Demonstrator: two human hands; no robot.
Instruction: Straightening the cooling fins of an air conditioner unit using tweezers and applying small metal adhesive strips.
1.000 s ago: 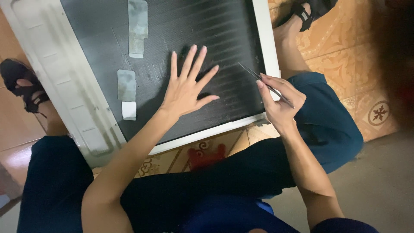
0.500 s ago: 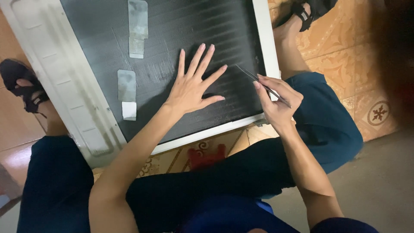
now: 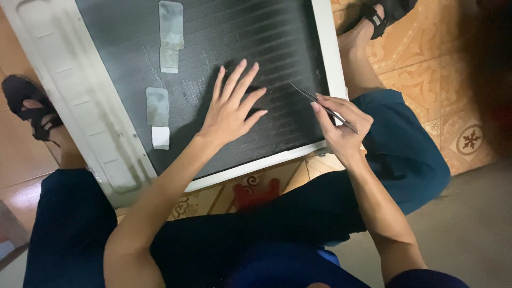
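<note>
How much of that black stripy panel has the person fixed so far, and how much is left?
Done, it seems: three grey patches lie stuck on the black finned panel, at its left. In hand: the left hand presses flat on the fins, while the right hand holds thin tweezers with tips at the fins. Left: I cannot tell; the fins look too fine to judge.

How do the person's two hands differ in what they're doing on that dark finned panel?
The left hand lies flat, fingers spread, palm down on the finned panel; the right hand is curled, pinching thin tweezers. The left holds nothing; the right grips a tool. Both are bare.
</note>
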